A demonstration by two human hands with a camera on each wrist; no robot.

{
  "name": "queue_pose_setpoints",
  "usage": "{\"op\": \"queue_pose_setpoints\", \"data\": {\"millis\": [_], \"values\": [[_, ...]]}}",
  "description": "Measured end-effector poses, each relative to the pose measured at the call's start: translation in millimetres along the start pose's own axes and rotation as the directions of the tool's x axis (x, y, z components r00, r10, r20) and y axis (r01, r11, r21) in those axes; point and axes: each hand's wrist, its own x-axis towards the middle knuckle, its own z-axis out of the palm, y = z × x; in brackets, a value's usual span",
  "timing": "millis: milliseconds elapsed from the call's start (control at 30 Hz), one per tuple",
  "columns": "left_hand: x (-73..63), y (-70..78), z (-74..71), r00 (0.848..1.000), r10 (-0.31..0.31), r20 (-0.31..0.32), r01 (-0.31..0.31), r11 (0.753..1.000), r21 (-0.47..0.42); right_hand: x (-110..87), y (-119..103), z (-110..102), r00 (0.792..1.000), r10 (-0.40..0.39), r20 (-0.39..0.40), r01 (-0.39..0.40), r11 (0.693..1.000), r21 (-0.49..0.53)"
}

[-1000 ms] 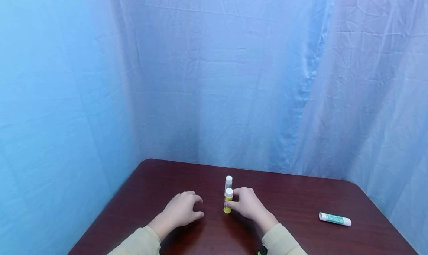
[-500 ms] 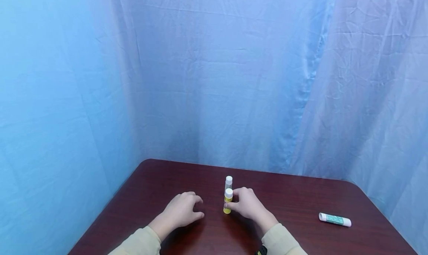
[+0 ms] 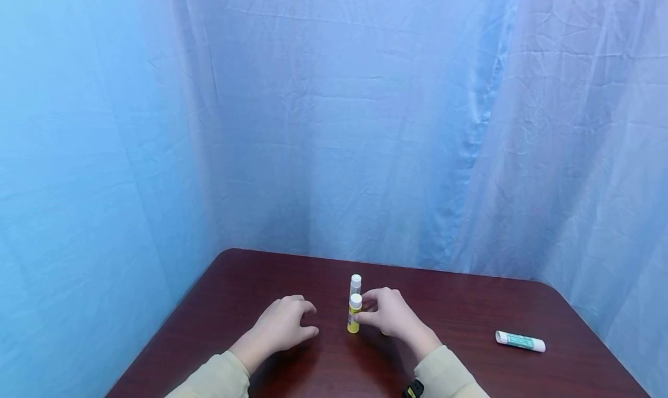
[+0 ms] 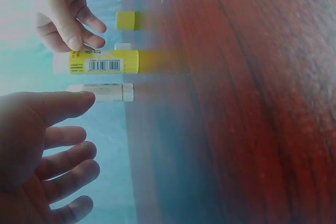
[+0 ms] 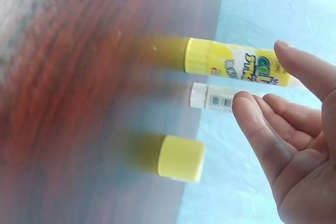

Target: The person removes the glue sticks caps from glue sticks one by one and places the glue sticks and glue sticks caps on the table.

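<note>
A yellow glue stick (image 3: 353,322) with a white top stands upright near the table's middle. Directly behind it, partly covered, is an upright white glue stick (image 3: 356,283). My right hand (image 3: 395,314) is just right of the yellow one, thumb and fingers spread; the thumb tip overlaps its edge, and contact is hard to tell. A short yellow cap (image 5: 181,158) stands on the table by the right hand, mostly hidden in the head view. My left hand (image 3: 282,326) hovers left of the sticks, fingers loosely bent, holding nothing.
A white glue stick with a green label (image 3: 520,341) lies on its side at the right of the dark red-brown table (image 3: 449,375). Blue curtains (image 3: 334,125) hang behind the table and along its left side.
My right hand has drawn slightly right from the yellow glue stick, and the yellow cap's edge now shows beneath it. The left hand stays almost still.
</note>
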Motion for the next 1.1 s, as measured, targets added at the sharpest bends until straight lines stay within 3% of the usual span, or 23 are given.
{"op": "queue_pose_setpoints", "data": {"millis": [633,933,1100], "values": [[3.8,14.2,-6.9,0.994,0.074,-0.085,-0.078,0.996,-0.043,-19.9,-2,-34,0.990,0.047,-0.131,-0.049,0.999,-0.010],[3.6,19.9,-4.3,0.992,0.082,-0.100,-0.088,0.994,-0.059,-29.8,0,-45,0.987,0.056,-0.147,-0.053,0.998,0.021],[3.1,24.6,-1.7,0.981,0.105,-0.161,-0.120,0.989,-0.086,-35.2,1,-50,0.983,0.060,-0.172,-0.058,0.998,0.016]]}}
